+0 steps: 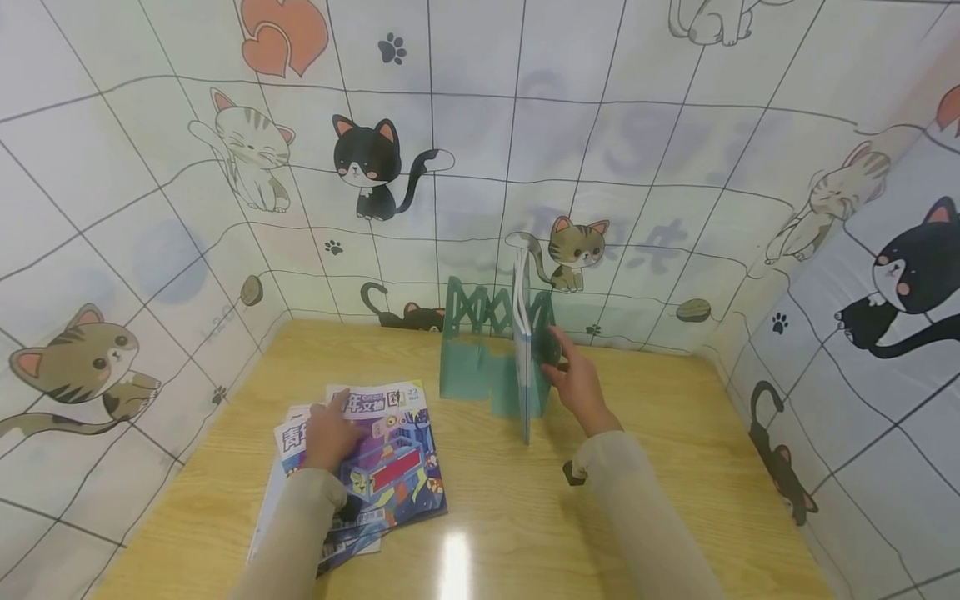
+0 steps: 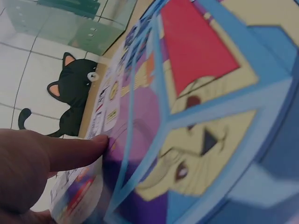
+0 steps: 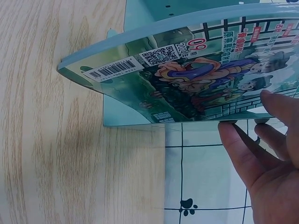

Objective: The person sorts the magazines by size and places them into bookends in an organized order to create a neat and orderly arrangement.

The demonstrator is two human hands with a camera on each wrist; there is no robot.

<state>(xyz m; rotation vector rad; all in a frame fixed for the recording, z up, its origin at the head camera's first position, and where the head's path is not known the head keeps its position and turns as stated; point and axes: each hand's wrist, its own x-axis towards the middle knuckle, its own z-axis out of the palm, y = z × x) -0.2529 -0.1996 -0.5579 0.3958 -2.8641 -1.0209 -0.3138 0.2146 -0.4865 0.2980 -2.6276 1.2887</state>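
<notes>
A translucent green expandable bookstand (image 1: pixel 467 371) stands at the back of the table. Upright in it, near its right end, are thin magazines (image 1: pixel 522 350); the right wrist view shows an illustrated cover (image 3: pixel 201 79) with a barcode. My right hand (image 1: pixel 581 387) pinches the stand's right end plate, the thumb (image 3: pixel 280 107) on the inner side and fingers (image 3: pixel 240 151) outside. To the left, my left hand (image 1: pixel 330 437) rests on a purple and blue magazine (image 1: pixel 405 467), on top of a loose pile. One finger (image 2: pixel 77 151) lies extended against its cover.
Beneath the top magazine, other magazines (image 1: pixel 288 437) stick out at the left and front. The wooden table (image 1: pixel 637 483) meets walls covered in cat-patterned cloth (image 1: pixel 480 183) at the back and sides. Light reflects off the table's front.
</notes>
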